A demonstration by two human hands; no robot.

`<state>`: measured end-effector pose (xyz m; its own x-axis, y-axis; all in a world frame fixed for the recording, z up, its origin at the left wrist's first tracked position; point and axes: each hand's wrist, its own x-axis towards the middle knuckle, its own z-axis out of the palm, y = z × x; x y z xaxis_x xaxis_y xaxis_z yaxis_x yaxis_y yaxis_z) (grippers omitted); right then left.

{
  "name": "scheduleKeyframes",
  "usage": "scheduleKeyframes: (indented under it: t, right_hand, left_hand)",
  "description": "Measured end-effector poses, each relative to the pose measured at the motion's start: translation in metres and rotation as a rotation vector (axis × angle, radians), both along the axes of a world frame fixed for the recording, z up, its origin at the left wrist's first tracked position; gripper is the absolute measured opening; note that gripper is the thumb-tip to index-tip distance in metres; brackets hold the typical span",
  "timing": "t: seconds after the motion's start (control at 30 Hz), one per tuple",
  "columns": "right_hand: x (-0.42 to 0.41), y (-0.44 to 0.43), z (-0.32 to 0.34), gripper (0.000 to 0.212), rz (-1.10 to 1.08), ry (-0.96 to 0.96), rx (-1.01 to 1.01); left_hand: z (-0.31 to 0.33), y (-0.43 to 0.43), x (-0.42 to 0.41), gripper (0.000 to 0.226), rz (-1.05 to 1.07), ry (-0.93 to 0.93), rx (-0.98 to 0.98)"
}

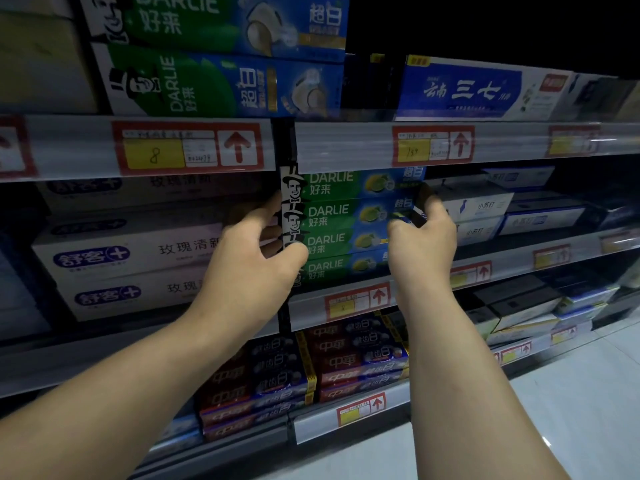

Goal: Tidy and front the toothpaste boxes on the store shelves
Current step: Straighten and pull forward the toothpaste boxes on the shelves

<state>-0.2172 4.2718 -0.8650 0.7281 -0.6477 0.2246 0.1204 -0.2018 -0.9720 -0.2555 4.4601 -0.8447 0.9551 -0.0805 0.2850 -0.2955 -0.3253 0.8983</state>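
Note:
A stack of green and blue Darlie toothpaste boxes [341, 216] lies on the middle shelf, faces outward. My left hand [254, 249] grips the left end of the stack, fingers curled round the box ends with the top-hat logo. My right hand [420, 233] grips the right end, thumb and fingers pinching the blue ends of the upper boxes. The lowest Darlie box [332, 270] sits partly behind both hands.
White boxes with blue logos [114, 258] are stacked left of the stack; white and blue boxes [485, 213] sit to its right. Larger Darlie boxes [221, 84] fill the shelf above, red and blue boxes [311, 368] the shelf below. Price rails [346, 303] edge each shelf.

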Motion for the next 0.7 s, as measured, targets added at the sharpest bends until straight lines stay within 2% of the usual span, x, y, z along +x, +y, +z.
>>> scheduleKeyframes:
  t: [0.27, 0.43, 0.57, 0.7]
  right_hand:
    - [0.004, -0.006, -0.006, 0.069, 0.004, 0.009, -0.036]
    - [0.004, -0.005, -0.013, 0.067, -0.053, 0.014, 0.049]
    - [0.004, -0.002, -0.013, 0.063, -0.054, 0.034, 0.066]
    - [0.004, 0.000, -0.011, 0.070, -0.046, 0.041, 0.073]
  left_hand:
    - [-0.001, -0.001, 0.003, 0.059, 0.046, 0.041, 0.031]
    - [-0.003, -0.003, -0.001, 0.061, 0.061, 0.098, 0.025]
    - [-0.006, -0.002, 0.002, 0.052, 0.083, 0.074, 0.001]
    - [-0.009, -0.004, 0.002, 0.041, 0.100, 0.080, 0.003]
